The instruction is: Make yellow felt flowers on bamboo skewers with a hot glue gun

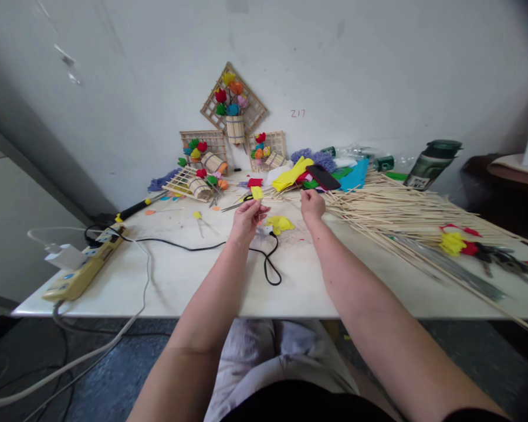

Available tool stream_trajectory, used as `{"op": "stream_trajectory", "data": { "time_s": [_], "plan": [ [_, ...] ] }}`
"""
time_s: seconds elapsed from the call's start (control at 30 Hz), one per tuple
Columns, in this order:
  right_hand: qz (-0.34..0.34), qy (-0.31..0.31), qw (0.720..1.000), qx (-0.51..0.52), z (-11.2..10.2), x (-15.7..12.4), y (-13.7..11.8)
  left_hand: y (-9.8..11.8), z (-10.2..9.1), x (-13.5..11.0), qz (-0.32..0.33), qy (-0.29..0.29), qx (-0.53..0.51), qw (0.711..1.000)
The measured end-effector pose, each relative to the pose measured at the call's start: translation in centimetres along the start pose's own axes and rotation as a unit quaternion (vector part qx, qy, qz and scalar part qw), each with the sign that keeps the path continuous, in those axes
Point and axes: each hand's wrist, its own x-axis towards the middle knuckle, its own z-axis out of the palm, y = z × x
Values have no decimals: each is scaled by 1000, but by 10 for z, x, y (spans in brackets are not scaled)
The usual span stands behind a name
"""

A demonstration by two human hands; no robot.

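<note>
My left hand [246,220] is closed in a pinch over the middle of the table. A small yellow felt piece [256,192] stands up from its fingertips, and a thin pale strand hangs below them. To the right, my right hand [312,205] is closed too; a fine strand seems to show at its fingertips, too thin to name. Several yellow felt petals [280,224] lie on the table between the hands. Behind the left fingers are scissors [237,204] with black handles. A small yellow bud on wire stems [198,215] rests further left.
Bamboo sticks [396,205] cover the right side, near pliers [506,258] and a dark bottle [433,164]. Felt sheets [293,174] and a phone [323,177] lie behind. Flower-basket lattices [234,129] lean at the wall. A black cable [185,248] crosses from the power strip [83,264].
</note>
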Motion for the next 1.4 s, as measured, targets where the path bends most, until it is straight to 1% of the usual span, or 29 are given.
{"op": "stream_trajectory", "data": {
  "time_s": [0.07,0.1,0.17,0.23,0.3,0.37,0.43,0.5,0.57,0.7,0.83,0.9,1.07,1.13,1.2,1.23,1.27,1.33,1.4],
  "plan": [
    [2,-37,991,129,-1,-4,-15,1,-1,1,15,10,-3,1000],
    [9,-73,978,197,-2,-7,-24,2,-1,2,24,14,-5,1000],
    [41,-150,941,301,-5,-16,-41,3,-2,3,44,16,-11,999],
    [59,-250,899,354,-10,-27,-56,5,-4,5,68,8,-18,998],
    [51,-344,858,378,-16,-37,-68,7,-5,6,87,3,-26,996],
    [41,-397,828,394,-20,-46,-75,8,-7,8,97,3,-32,995],
    [33,-409,820,398,-22,-51,-79,8,-8,9,101,3,-41,994],
    [29,-405,824,395,-22,-53,-80,9,-8,9,102,-1,-54,993],
    [31,-411,822,393,-20,-55,-81,9,-9,9,103,-10,-66,992],
    [46,-442,804,395,-21,-57,-82,10,-10,9,98,-21,-66,993],
    [49,-476,787,389,-22,-57,-80,12,-11,9,87,9,-48,995],
    [46,-495,779,383,-22,-56,-78,12,-11,9,82,9,-38,996],
    [6,-548,755,359,-20,-54,-73,14,-10,6,76,-15,-24,997],
    [-12,-576,741,345,-24,-50,-70,15,-10,5,73,-17,-16,997],
    [-13,-594,735,326,-29,-43,-66,15,-10,4,72,-20,-8,997],
    [-6,-588,741,324,-31,-39,-64,15,-10,4,70,-25,-3,997],
    [0,-569,753,331,-32,-36,-62,14,-10,3,67,-32,2,997],
    [12,-503,780,372,-33,-30,-58,12,-8,3,56,-50,13,997],
    [22,-441,791,424,-30,-27,-56,10,-7,1,45,-67,20,997]
  ]
}}
